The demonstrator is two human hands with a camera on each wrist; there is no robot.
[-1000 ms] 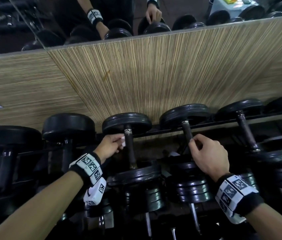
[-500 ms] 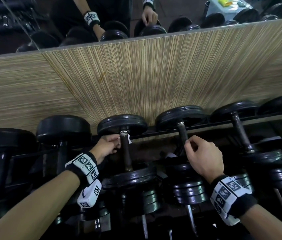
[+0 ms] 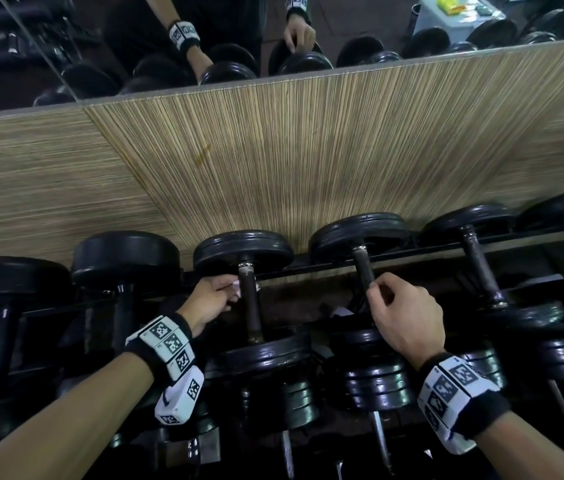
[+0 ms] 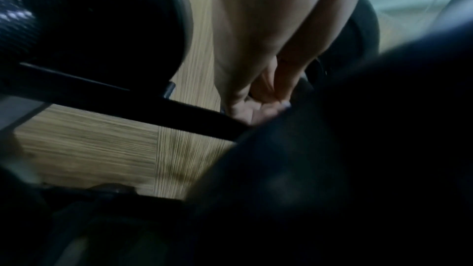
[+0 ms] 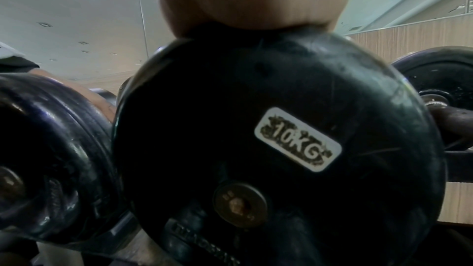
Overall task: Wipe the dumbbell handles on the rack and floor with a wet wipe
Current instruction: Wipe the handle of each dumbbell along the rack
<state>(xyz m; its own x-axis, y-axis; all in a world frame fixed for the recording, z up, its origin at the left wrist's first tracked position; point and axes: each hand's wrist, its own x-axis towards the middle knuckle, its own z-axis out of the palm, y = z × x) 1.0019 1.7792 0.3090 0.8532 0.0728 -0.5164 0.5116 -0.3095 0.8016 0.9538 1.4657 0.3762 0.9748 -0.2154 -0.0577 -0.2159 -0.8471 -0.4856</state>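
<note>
I am looking down at a rack (image 3: 394, 255) of black dumbbells set against a wall panelled in streaked wood (image 3: 308, 161), with a mirror (image 3: 65, 46) above it at twelve o'clock. My left hand (image 3: 209, 301), at about nine o'clock from the centre of the head view, pinches a white wet wipe (image 3: 235, 289) against the upper end of a dark dumbbell handle (image 3: 251, 303); the fingers curl round the wipe, which touches the bar just below the far weight plate (image 3: 243, 251). In the left wrist view the hand (image 4: 258, 52) is blurred and only a pale scrap of the wipe (image 4: 284, 105) shows at the fingertips. My right hand (image 3: 403, 315), at about three o'clock, is curled round the handle of the next dumbbell (image 3: 363, 271), thumb and fingers closed on the bar. The right wrist view shows the near plate of that dumbbell (image 5: 279, 149), with a worn white label reading 10KG (image 5: 298, 139). Both wrists wear black bands with printed square markers (image 3: 171, 344).
</note>
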